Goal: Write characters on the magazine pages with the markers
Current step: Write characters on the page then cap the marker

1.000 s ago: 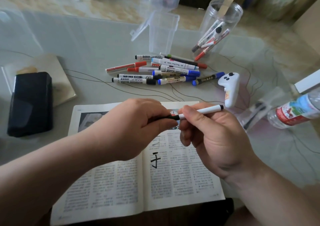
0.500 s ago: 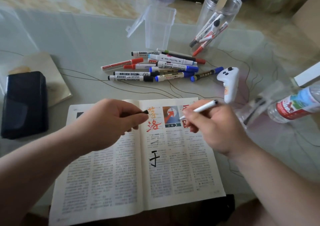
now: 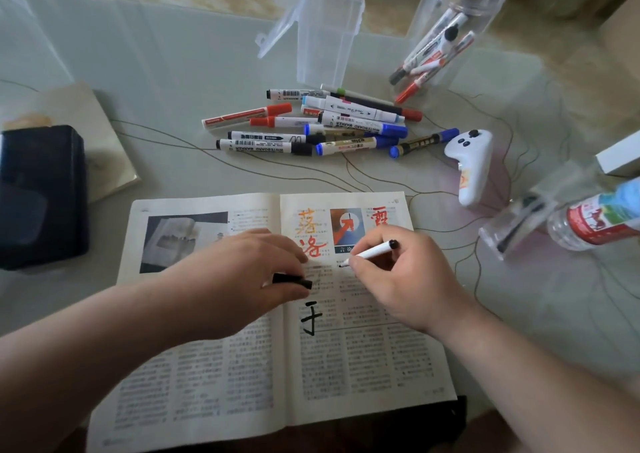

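Cap pulled off since a second ago: my left hand (image 3: 242, 279) has dropped onto the open magazine (image 3: 363, 366) lying near me, pinching the black cap (image 3: 292, 281); my right hand (image 3: 405, 279) grips the white marker (image 3: 372, 252), tip lowered to the right page.

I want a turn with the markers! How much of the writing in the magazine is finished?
Done: orange characters and a black character are on the right page. In hand: the right hand holds an uncapped white marker, tip at the page, while the left hand pinches a black cap. Left: the left page shows no handwriting, so more could follow.
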{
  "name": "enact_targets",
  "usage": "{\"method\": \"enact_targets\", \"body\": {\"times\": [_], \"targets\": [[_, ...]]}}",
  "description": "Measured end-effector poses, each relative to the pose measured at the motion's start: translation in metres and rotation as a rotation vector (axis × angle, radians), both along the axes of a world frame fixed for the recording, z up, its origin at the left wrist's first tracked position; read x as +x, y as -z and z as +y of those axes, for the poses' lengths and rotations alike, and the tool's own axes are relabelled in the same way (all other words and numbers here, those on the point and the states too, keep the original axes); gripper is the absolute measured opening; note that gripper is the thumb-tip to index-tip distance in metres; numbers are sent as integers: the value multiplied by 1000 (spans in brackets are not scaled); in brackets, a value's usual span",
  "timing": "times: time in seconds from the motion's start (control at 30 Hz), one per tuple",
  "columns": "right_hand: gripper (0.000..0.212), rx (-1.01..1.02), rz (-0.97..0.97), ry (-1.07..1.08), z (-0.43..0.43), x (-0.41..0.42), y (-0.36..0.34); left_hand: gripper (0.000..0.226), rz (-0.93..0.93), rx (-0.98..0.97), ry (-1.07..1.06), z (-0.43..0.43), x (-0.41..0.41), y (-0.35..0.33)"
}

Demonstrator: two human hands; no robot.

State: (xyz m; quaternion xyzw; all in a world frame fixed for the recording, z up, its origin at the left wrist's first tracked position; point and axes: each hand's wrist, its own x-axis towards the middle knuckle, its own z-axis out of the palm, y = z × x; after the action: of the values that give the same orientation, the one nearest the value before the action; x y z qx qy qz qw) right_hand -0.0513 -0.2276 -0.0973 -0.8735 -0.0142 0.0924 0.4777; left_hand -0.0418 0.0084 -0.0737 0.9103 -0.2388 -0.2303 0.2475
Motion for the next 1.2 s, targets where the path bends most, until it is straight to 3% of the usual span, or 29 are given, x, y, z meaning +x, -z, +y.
{"method": "enact_targets", "body": {"times": [1.2], "targets": [[15, -16, -37, -61, 2, -2, 4, 23, -16, 11, -84, -3, 3, 2]]}}
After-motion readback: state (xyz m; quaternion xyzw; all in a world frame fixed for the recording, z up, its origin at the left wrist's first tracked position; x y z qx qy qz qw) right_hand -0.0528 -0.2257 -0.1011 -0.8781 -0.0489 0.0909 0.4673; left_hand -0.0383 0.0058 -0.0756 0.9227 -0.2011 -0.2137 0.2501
